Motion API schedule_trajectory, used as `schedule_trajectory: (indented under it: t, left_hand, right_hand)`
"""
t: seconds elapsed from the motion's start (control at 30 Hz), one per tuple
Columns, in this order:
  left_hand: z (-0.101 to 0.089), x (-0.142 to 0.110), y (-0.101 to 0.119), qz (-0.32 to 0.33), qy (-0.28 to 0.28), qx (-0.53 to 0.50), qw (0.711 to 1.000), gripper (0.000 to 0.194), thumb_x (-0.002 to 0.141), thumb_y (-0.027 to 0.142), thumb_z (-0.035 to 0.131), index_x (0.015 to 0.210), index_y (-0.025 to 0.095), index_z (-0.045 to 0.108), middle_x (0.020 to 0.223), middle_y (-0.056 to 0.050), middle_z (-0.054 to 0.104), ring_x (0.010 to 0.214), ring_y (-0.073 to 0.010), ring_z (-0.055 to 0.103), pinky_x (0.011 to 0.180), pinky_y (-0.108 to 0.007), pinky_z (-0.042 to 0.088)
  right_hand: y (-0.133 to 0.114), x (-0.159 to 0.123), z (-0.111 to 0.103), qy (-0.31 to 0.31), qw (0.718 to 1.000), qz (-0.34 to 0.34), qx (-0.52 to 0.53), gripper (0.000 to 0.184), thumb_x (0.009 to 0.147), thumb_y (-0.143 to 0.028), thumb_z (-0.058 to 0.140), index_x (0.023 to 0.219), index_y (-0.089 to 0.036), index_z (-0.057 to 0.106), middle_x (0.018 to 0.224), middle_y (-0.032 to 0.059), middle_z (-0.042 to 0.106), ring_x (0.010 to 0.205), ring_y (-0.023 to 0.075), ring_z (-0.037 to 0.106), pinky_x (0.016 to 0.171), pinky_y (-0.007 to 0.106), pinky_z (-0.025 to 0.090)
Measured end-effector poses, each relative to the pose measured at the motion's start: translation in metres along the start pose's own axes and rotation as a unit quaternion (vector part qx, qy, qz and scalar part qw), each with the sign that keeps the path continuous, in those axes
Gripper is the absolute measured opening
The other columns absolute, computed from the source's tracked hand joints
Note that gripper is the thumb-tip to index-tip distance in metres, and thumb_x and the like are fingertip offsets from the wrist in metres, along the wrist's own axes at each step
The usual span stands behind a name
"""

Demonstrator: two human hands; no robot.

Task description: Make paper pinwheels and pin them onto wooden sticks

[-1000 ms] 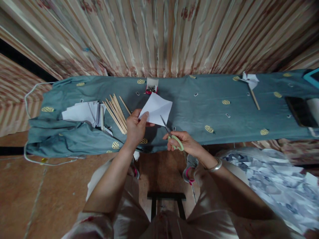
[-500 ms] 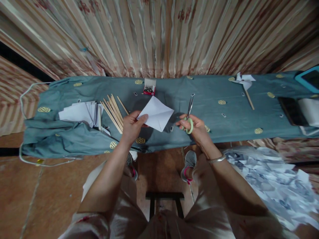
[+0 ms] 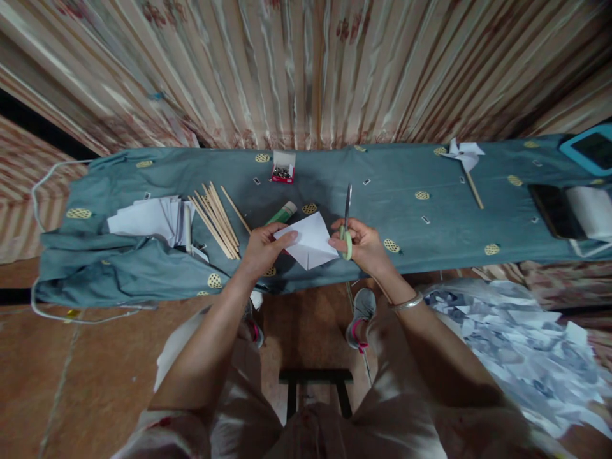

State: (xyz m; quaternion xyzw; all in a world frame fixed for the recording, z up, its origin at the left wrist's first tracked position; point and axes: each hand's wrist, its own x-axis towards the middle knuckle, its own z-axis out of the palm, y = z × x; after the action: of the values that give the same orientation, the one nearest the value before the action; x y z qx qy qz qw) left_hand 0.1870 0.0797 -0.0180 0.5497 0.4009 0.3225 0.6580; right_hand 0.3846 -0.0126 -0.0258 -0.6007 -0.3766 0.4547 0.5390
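Observation:
My left hand [image 3: 262,250] pinches the left corner of a folded white paper [image 3: 310,242], held just above the teal cloth-covered table [image 3: 406,223]. My right hand [image 3: 364,245] grips green-handled scissors [image 3: 347,223] with the blades pointing up and away, and its fingers touch the paper's right corner. A green glue stick [image 3: 282,213] lies on the cloth just behind the paper.
Several wooden sticks [image 3: 215,217] and a stack of white papers [image 3: 148,220] lie at left. A small box of pins [image 3: 282,167] sits at the back. A paper pinwheel [image 3: 463,159], a phone [image 3: 554,210] and a teal tray [image 3: 590,148] are at right. Paper scraps [image 3: 516,344] cover the floor.
The scissors left the paper's edge, swung right and upright, then came back against the paper. The paper was lowered and turned, which uncovered the glue stick.

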Motion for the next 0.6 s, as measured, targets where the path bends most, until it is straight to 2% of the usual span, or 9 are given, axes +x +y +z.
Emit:
schedule_trajectory:
  t: [0.1,0.17,0.3,0.43,0.6]
  left_hand:
    - [0.006,-0.002,0.003,-0.032,0.000,-0.122,0.992,0.060,0.061,0.063,0.077,0.098,0.018,0.066,0.086,-0.006,0.072,0.071,-0.0184,0.068,0.064,-0.030,0.056]
    - [0.013,-0.004,0.004,-0.038,-0.018,-0.196,0.980,0.067,0.061,0.065,0.076,0.111,0.022,0.061,0.103,-0.008,0.071,0.086,-0.0214,0.070,0.077,-0.036,0.057]
    - [0.035,-0.012,-0.002,-0.022,-0.043,-0.227,0.973,0.070,0.058,0.059,0.081,0.116,0.025,0.058,0.124,-0.009,0.065,0.112,-0.0268,0.064,0.091,-0.041,0.053]
    - [0.051,-0.016,-0.012,-0.006,-0.017,-0.166,0.986,0.069,0.051,0.043,0.088,0.109,0.018,0.062,0.112,-0.010,0.070,0.111,-0.0268,0.063,0.096,-0.038,0.050]
    - [0.047,-0.012,-0.019,-0.024,0.043,-0.139,0.989,0.044,0.055,0.042,0.084,0.086,0.017,0.066,0.093,-0.007,0.073,0.088,-0.0222,0.068,0.080,-0.035,0.055]
  right_hand:
    - [0.002,0.001,0.005,0.050,0.999,-0.009,0.007,0.046,0.057,-0.044,0.082,0.090,-0.021,0.060,0.067,-0.0045,0.064,0.058,0.0108,0.054,0.055,0.024,0.043]
    - [0.003,0.001,0.007,0.081,0.996,-0.024,0.004,0.044,0.059,-0.042,0.081,0.092,-0.021,0.059,0.068,-0.0047,0.063,0.059,0.0115,0.055,0.057,0.025,0.044]
    - [0.004,0.001,0.015,0.102,0.993,-0.050,-0.007,0.039,0.065,-0.039,0.077,0.095,-0.022,0.058,0.066,-0.0056,0.062,0.060,0.0118,0.055,0.061,0.025,0.044]
    - [0.003,-0.001,0.023,0.096,0.994,-0.050,-0.024,0.037,0.067,-0.037,0.075,0.096,-0.022,0.058,0.069,-0.0048,0.062,0.062,0.0119,0.055,0.063,0.026,0.045]
    - [0.001,0.000,0.028,0.093,0.995,-0.019,0.019,0.042,0.061,-0.042,0.078,0.092,-0.023,0.056,0.069,-0.0045,0.061,0.061,0.0126,0.055,0.056,0.025,0.043]
